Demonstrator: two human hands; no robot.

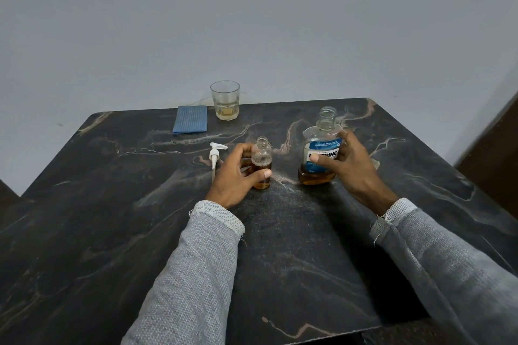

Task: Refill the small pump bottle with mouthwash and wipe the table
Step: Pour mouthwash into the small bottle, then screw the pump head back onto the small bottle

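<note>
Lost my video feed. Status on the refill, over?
Left hand grips small bottle, uncapped, part full. Right hand holds open mouthwash bottle, upright on table. Pump lies left; nothing blocking.

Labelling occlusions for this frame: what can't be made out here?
All in the head view:
- Mouthwash bottle: label partly covered by the right hand; its cap is not seen.
- Small bottle: left side hidden by the left hand.
- Object behind the right hand: mostly hidden, unidentifiable.
- Glass: contents too small to identify.
- Table: near edge cut off by the frame.
</note>
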